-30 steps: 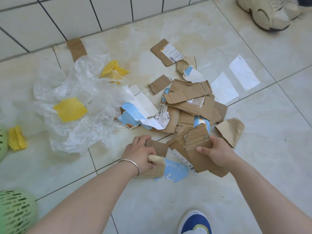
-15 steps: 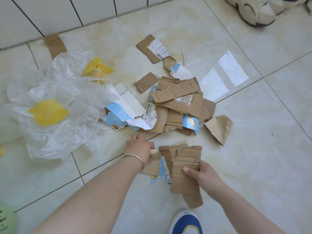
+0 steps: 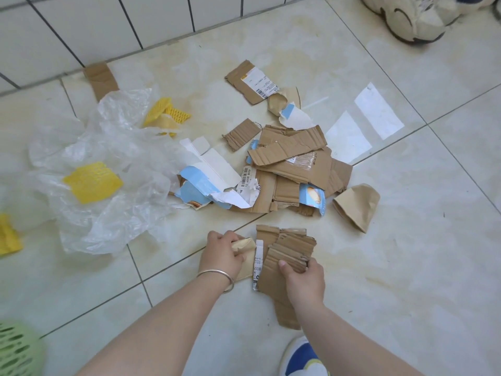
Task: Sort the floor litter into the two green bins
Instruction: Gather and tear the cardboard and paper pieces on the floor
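Fingers of both hands, left hand [image 3: 222, 253] and right hand [image 3: 303, 278], clamp cardboard scraps [image 3: 287, 251] amid bare tiles [image 3: 406, 267].

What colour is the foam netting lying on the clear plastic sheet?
Yellow foam netting, shown best in the head view.

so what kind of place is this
Probably an indoor tiled room, perhaps a hallway or utility corner: glossy floor tiles, a white tiled wall, and shoes left on the floor.

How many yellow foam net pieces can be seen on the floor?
3: one on the clear plastic sheet, one at the sheet's far edge, and one at the left image border. More may be hidden under the plastic.
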The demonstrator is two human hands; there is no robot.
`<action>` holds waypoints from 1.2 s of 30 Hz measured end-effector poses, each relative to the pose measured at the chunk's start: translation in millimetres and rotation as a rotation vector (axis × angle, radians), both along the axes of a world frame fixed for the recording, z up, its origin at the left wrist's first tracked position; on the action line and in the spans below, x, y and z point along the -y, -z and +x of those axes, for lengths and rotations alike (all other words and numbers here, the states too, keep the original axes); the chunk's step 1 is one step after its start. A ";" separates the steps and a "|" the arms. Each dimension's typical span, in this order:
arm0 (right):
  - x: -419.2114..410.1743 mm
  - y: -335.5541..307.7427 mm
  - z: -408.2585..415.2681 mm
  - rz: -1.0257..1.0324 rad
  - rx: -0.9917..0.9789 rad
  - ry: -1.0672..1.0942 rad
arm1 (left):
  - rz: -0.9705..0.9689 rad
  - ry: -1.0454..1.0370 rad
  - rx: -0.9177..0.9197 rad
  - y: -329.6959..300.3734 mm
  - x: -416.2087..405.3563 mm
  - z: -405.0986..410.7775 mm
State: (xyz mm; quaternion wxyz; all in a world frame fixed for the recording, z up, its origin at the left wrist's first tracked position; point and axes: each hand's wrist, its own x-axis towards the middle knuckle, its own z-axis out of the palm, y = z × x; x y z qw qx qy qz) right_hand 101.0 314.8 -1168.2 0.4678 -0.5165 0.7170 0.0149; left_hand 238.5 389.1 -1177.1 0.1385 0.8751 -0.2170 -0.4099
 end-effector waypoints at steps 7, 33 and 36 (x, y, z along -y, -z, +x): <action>6.7 5.0 12.4 0.042 -0.005 0.002 | 0.015 -0.075 -0.042 2.1 0.0 3.1; -126.0 -199.5 167.2 0.007 0.619 -0.506 | -0.359 -0.801 0.171 -203.0 -158.8 99.1; -175.1 -228.6 180.8 -0.055 0.651 -0.646 | -0.396 -0.880 0.268 -228.0 -202.8 96.3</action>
